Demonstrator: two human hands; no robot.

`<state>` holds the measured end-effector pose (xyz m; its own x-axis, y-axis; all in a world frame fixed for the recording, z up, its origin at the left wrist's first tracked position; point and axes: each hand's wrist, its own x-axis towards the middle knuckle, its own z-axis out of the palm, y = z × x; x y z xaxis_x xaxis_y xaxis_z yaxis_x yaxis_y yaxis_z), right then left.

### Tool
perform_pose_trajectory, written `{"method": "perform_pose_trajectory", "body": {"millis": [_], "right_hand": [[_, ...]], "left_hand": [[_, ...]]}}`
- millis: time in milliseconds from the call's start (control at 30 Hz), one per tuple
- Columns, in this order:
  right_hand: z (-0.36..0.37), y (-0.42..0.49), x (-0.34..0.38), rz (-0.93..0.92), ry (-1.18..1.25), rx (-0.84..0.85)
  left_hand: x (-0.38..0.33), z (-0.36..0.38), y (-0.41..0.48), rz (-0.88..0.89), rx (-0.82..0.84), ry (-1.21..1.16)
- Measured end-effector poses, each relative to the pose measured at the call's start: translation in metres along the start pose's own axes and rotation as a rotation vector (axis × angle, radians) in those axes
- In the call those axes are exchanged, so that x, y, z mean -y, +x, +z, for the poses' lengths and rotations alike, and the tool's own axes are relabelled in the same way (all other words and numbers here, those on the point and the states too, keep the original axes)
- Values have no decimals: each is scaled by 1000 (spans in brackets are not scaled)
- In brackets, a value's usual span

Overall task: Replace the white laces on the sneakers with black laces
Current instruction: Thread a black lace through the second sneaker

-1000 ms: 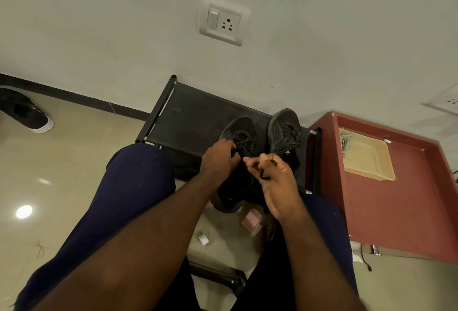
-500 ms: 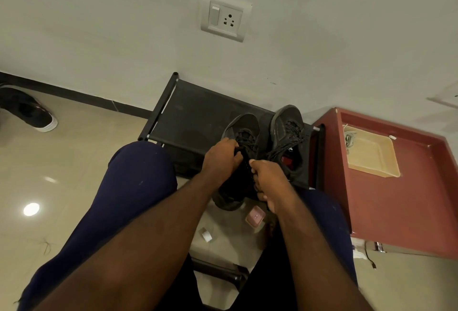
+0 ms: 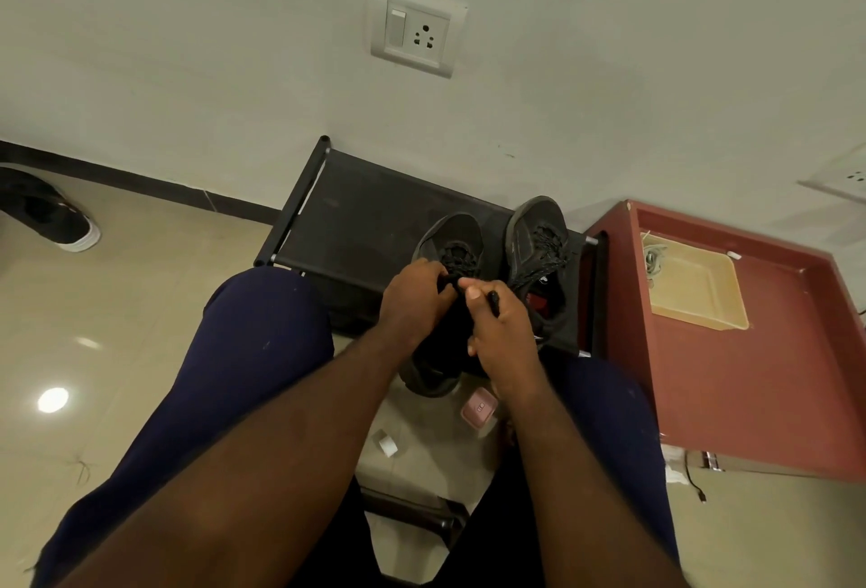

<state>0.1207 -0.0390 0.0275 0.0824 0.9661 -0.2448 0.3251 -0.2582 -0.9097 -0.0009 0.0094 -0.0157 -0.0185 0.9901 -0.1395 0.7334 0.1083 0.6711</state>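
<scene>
Two dark grey sneakers stand on a black rack [image 3: 356, 217], toes to the wall. The left sneaker [image 3: 457, 236] is under my hands; its heel hangs over the rack's front edge. The right sneaker [image 3: 536, 236] carries black laces and stands untouched. My left hand [image 3: 414, 294] grips the left sneaker's tongue area with curled fingers. My right hand [image 3: 499, 329] pinches a black lace end [image 3: 492, 301] between thumb and fingers, just beside the left hand. A bundle of white laces [image 3: 652, 257] lies in a beige tray [image 3: 698, 287].
The beige tray sits on a red table [image 3: 759, 376] to the right of the rack. A pink case [image 3: 478, 409] and a small white piece [image 3: 386, 444] lie on the tiled floor between my knees. Another dark shoe [image 3: 51, 217] lies far left by the wall.
My right hand dropped low beside the sneaker, then came back up with the black lace end, close to my left hand. The left hand stayed on the sneaker.
</scene>
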Motion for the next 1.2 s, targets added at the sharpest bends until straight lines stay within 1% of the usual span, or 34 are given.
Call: {"method": "perform_pose_trajectory", "body": {"millis": [33, 133, 167, 200, 233, 267, 300, 333, 400, 467, 533, 600, 667, 767, 867, 933, 1033, 1100, 1200], "right_hand": [[0, -1, 2, 55, 154, -1], [-1, -5, 18, 181, 513, -28], [-2, -7, 23, 227, 621, -5], [-4, -10, 30, 280, 675, 28], [-5, -14, 35, 335, 649, 66], [-7, -16, 35, 383, 549, 90], [-8, -18, 31, 405, 400, 81], [-9, -18, 24, 382, 224, 41], [-11, -15, 10, 272, -135, -73], [-11, -13, 6, 244, -416, -72], [-10, -13, 5, 242, -582, -16], [-8, -14, 6, 218, -677, 27], [-5, -14, 9, 192, -678, 71], [-1, -16, 10, 222, -554, 198], [-6, -23, 13, 203, -557, 289], [-14, -24, 15, 197, -522, 293], [-19, -25, 18, 226, -395, 224], [-18, -26, 16, 213, -392, 196], [-16, -28, 17, 235, -411, 236]], "left_hand": [[0, 0, 0, 0, -9, -6], [0, -1, 1, -22, -20, -6], [0, -2, 2, -32, -18, -5], [0, -3, 3, -41, -16, -7], [-1, -2, 4, -45, -14, -14], [-1, -2, 5, -43, -10, -18], [-1, -1, 6, -41, -6, -18], [-1, -1, 6, -41, -4, -17], [-2, -1, 6, -35, -15, -13], [-2, 0, 6, -30, -25, -22], [-1, 1, 5, -27, -25, -22], [-2, 1, 5, -26, -22, -19], [-3, 1, 5, -27, -13, -17], [-2, 0, 5, -31, -10, -5], [-3, 1, 4, -28, -19, 16], [-4, 1, 4, -38, -25, 10], [-4, 0, 6, -52, -18, -2], [-5, 0, 6, -54, -9, -8], [-5, 0, 5, -62, 2, -21]]}}
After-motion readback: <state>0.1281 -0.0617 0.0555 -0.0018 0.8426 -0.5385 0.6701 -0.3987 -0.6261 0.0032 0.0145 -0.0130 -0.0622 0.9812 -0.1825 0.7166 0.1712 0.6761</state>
